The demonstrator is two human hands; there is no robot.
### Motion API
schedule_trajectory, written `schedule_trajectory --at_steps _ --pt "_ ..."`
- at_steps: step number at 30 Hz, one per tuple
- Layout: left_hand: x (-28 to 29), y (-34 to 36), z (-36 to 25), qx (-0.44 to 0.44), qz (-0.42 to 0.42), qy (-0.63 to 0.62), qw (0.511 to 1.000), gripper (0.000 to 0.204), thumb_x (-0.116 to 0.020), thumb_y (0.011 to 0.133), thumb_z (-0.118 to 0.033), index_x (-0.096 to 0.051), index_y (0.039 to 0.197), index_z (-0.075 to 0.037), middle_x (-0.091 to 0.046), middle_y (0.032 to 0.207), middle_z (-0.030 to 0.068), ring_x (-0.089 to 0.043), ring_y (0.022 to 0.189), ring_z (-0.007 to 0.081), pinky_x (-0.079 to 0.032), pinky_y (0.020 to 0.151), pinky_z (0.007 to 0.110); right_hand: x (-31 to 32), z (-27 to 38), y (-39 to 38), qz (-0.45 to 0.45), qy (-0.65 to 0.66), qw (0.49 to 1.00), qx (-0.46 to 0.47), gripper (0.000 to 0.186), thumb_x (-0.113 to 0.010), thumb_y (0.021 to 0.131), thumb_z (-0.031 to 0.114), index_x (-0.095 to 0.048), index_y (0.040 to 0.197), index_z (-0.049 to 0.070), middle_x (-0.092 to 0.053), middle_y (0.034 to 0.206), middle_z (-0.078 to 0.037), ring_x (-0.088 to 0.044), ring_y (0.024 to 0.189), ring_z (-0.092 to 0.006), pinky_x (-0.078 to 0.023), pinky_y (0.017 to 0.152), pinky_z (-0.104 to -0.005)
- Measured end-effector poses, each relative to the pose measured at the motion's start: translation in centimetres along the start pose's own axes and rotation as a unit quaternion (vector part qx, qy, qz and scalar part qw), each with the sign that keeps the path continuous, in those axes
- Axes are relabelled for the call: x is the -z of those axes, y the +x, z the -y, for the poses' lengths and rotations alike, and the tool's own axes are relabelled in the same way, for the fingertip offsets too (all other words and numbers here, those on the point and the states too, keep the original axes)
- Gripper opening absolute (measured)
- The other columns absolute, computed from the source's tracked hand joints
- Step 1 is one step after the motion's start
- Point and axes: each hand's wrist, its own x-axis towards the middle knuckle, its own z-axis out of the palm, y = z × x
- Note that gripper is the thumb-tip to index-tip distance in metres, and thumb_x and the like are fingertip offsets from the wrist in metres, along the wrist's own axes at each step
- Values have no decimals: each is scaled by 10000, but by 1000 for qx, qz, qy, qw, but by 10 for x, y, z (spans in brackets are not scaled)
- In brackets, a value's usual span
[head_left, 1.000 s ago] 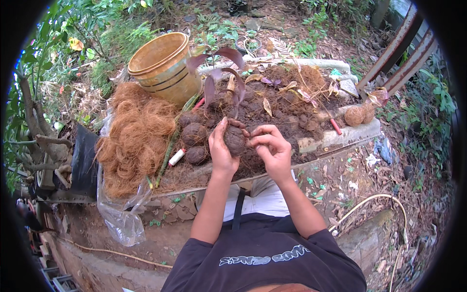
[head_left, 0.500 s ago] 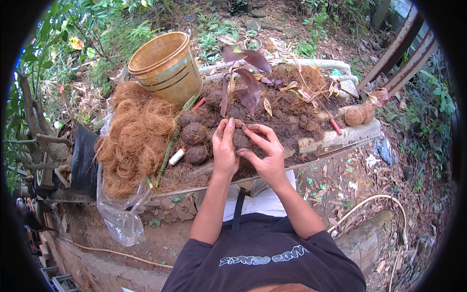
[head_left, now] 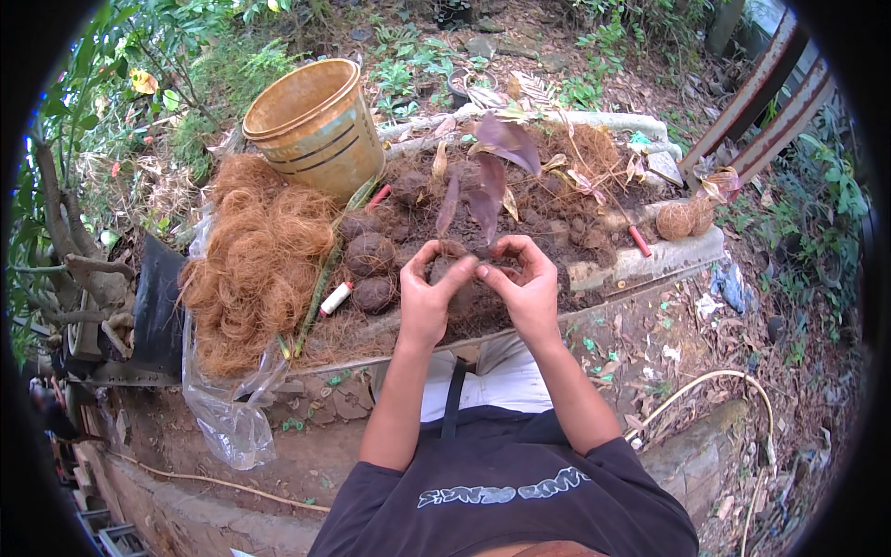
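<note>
My left hand (head_left: 429, 292) curls around a dark soil ball (head_left: 440, 270), most of it hidden by the fingers. My right hand (head_left: 527, 286) is closed beside it, thumb and fingers pinched, its thumb tip close to the left thumb. Whatever the right fingers hold is too small to tell. Just beyond both hands rises a plant with long purple leaves (head_left: 486, 200); its base is hidden. Other round soil balls (head_left: 371, 253) sit left of my left hand, near a white thread spool (head_left: 337, 298). Loose dark soil (head_left: 566, 251) spreads around my hands.
A heap of brown coconut fibre (head_left: 255, 265) lies left on clear plastic (head_left: 232, 432), below a tilted yellowish bucket (head_left: 320, 139). A red-handled tool (head_left: 640, 241) and two fibre-wrapped balls (head_left: 677, 221) lie right. Rusty metal posts (head_left: 780, 116) stand at far right.
My hands have shifted, with the thumbs now meeting in front and the right fingers curled in. The soil ball sits further left, under the left fingers. The purple leaves have swung and turned.
</note>
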Motion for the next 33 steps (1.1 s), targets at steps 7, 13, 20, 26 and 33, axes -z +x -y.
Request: schedule_trajectory --at_steps 7,13,20,26,33 --pt "-6 -3 -5 -118 2 194 974 105 -735 819 -41 -678 860 36 -675 839 28 -587 773 77 -469 750 239 0 2 1 -30 -122 991 39 275 -772 755 39 -607 974 16 -615 966 -29 -627 896 -131 -548 764 -292" --pt "-6 0 6 -207 -39 287 934 98 -697 873 -82 -675 878 14 -649 834 40 -581 788 85 -445 712 236 2 8 6 -56 -218 971 82 238 -794 732 64 -626 892 13 -645 926 -48 -636 889 -150 -532 761 -308" --pt "2 10 4 -12 -49 -135 989 336 -502 1018 -273 -636 887 5 -663 802 68 -631 696 128 -525 663 281 16 8 10 106 -196 957 186 416 -810 714 110 -695 1110 54 -665 1094 -109 -639 1004 -248 -497 901 -359" --pt "-2 15 2 34 -56 -55 996 250 -520 995 -224 -626 940 -6 -665 892 91 -644 810 142 -535 704 291 0 -5 0 77 -358 882 297 509 -842 609 174 -716 1096 96 -643 1136 -32 -525 1110 -301 -494 898 -415" --pt "13 23 11 42 -15 -44 998 270 -525 997 -267 -615 973 -13 -648 856 67 -639 762 146 -535 667 299 0 -4 -1 90 -361 873 316 547 -837 592 198 -704 1113 95 -647 1103 -36 -542 1066 -307 -491 897 -409"
